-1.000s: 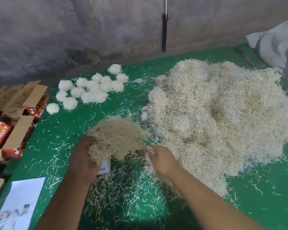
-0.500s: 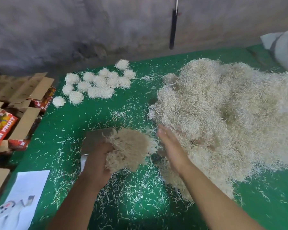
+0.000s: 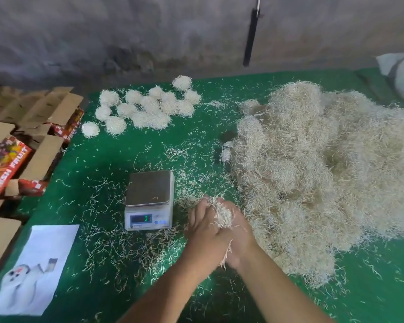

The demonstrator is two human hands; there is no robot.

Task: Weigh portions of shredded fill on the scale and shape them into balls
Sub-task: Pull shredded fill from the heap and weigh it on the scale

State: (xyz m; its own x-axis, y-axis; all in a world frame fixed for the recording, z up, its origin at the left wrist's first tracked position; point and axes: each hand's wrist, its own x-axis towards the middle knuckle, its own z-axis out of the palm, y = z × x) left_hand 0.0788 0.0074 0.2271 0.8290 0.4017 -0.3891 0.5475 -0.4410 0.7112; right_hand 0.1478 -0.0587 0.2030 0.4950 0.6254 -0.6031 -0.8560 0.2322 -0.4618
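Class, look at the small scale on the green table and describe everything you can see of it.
The scale is a small, boxy digital one with a white, plastic-looking body and a square, dull grey metal-looking platform on top. Its front panel has a display showing 0 and small buttons beside it. It sits flat on the green table, left of both hands and the large pile of shredded fill. The platform is bare apart from one or two stray shreds. Loose shreds lie around its base; neither hand touches it.
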